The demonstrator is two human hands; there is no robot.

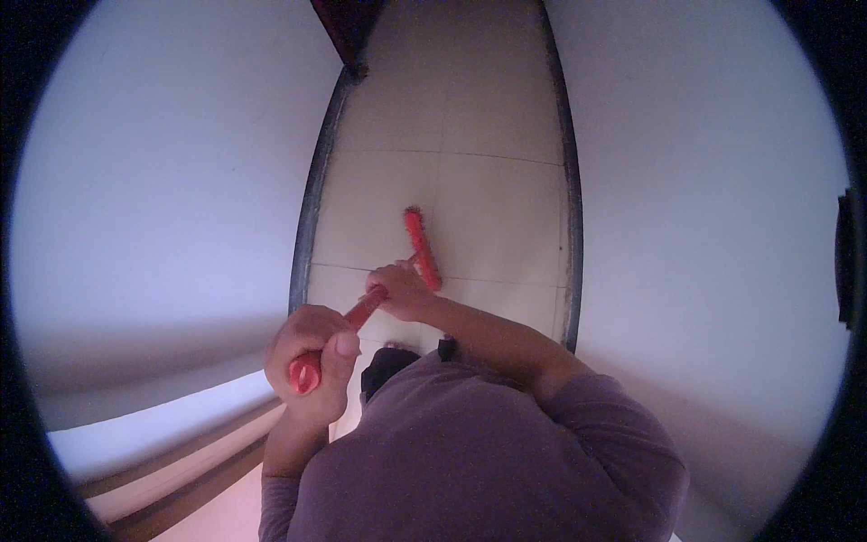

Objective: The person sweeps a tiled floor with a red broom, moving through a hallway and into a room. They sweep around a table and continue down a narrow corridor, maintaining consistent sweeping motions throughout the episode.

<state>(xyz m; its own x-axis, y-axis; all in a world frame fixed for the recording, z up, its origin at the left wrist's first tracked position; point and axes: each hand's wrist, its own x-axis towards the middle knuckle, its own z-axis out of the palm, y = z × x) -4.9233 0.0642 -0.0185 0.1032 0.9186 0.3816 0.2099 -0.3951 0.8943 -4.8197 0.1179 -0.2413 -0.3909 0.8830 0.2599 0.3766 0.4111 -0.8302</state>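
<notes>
Both of my hands grip the red handle [366, 308] of a long-handled floor brush. My left hand [311, 359] is closed around the top end, whose round red cap shows beside the thumb. Lower on the handle, my right hand [403, 291] is wrapped around it, in front of my body. Beyond that hand, the red brush head [422, 249] lies on the pale tiled floor [501, 210], slanting from upper left to lower right. Its bristles show along the edges. Part of the handle is hidden by my right hand.
White walls rise on the left [169, 169] and right [698, 203], with dark skirting [574, 203] along the floor. A dark red door frame or door edge [342, 34] stands at the far left of the passage. A dark object [845, 261] is on the right wall.
</notes>
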